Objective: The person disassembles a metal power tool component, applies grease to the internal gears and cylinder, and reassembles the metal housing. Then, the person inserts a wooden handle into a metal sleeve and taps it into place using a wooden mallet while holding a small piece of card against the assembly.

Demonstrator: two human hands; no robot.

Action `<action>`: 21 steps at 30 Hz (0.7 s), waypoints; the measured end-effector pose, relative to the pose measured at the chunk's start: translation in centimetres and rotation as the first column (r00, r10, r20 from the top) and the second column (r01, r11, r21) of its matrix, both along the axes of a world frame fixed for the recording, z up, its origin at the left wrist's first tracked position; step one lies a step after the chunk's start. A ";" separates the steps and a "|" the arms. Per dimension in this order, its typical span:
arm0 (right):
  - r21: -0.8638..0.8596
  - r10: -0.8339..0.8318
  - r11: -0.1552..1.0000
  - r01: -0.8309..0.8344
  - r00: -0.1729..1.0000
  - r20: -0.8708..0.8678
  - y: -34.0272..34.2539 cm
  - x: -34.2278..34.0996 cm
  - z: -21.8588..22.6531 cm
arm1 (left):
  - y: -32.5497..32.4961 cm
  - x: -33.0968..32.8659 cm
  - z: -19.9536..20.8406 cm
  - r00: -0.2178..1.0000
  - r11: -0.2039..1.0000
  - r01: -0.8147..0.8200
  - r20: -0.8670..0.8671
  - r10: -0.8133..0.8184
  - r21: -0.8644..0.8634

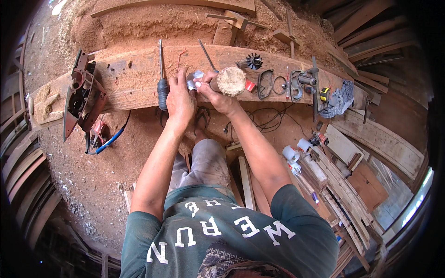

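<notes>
Both my hands are over the wooden beam, close together. My left hand point(181, 99) is closed at the edge of a small silvery metal piece point(194, 79), its fingers bent against it. My right hand point(217, 98) is wrapped round a wooden cylinder, like a mallet, with a pale, rough round end point(232, 81); its thumb reaches to the silvery piece. How far each hand grips the metal piece is partly hidden. Just left of my left hand lies a screwdriver with a dark wrapped handle point(162, 95). Beyond my right hand a thin dark rod point(207, 53) slants across the beam.
The beam point(134, 85) carries an opened power-tool body point(83, 99) at left. To the right lie a finned motor part point(253, 61), a black loop point(265, 85), a metal housing point(296, 86), a tape measure point(325, 94) and a cloth point(340, 101). Cords point(266, 121) trail below.
</notes>
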State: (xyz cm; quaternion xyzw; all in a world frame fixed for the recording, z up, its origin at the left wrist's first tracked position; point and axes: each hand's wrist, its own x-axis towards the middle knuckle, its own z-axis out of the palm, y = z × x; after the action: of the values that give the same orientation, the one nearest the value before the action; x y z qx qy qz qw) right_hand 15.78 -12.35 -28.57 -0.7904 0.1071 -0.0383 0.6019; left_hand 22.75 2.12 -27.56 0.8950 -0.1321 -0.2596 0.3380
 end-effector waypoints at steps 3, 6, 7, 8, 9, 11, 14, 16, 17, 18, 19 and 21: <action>-0.003 0.006 1.000 -0.006 1.000 -0.001 0.0 0.1 0.0 | 0.2 0.1 0.1 1.000 1.000 -0.002 -0.027 0.002 -0.003; -0.017 -0.008 1.000 0.008 1.000 0.006 0.1 0.2 -0.2 | 0.5 0.1 -0.6 1.000 0.999 -0.007 0.006 0.007 -0.037; -0.057 -0.021 0.998 0.021 1.000 0.015 0.2 0.3 -0.2 | 0.6 0.2 -0.8 1.000 0.999 -0.007 0.018 0.008 -0.049; -0.072 -0.022 0.997 0.023 1.000 0.006 0.2 0.3 -0.1 | 0.6 0.2 -1.0 1.000 0.999 0.000 0.018 0.001 -0.046; -0.087 -0.024 0.996 0.024 1.000 -0.003 0.2 0.3 0.0 | 0.7 0.3 -1.2 1.000 0.999 0.008 0.017 -0.007 -0.042; -0.080 -0.010 0.997 0.008 1.000 -0.024 0.0 0.6 0.6 | 0.8 0.4 -1.3 1.000 0.999 0.011 0.015 -0.010 -0.038; -0.037 -0.023 0.999 0.024 1.000 0.022 -0.1 0.6 0.1 | 0.7 0.5 -1.4 1.000 0.999 0.003 0.021 -0.002 -0.043; 0.151 -0.079 0.985 0.083 0.996 -0.029 0.1 1.0 0.6 | 0.9 0.7 -1.5 0.999 0.999 -0.003 0.046 0.005 -0.046; 0.277 -0.105 0.953 0.124 0.991 -0.082 0.4 1.4 1.0 | 1.0 0.6 -1.6 0.999 0.999 0.002 0.052 0.001 -0.049; 0.138 -0.069 0.988 0.073 0.997 -0.028 0.0 0.9 0.3 | 0.8 0.2 -1.9 0.998 0.999 0.005 0.059 -0.002 -0.051; 0.002 -0.029 1.000 0.029 0.999 0.033 -0.6 0.4 -1.1 | 0.7 0.5 -2.0 0.997 0.999 0.012 0.076 -0.008 -0.046; 0.001 -0.020 1.000 0.020 0.999 0.036 -0.6 0.2 -1.3 | 0.7 0.6 -1.6 0.993 0.999 0.023 0.114 -0.017 -0.046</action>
State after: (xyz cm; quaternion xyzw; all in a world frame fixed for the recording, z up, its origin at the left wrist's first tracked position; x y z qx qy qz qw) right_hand 16.00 -12.97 -29.90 -0.7883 0.1041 -0.0587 0.6035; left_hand 23.34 2.78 -29.12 0.8986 -0.1662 -0.2083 0.3485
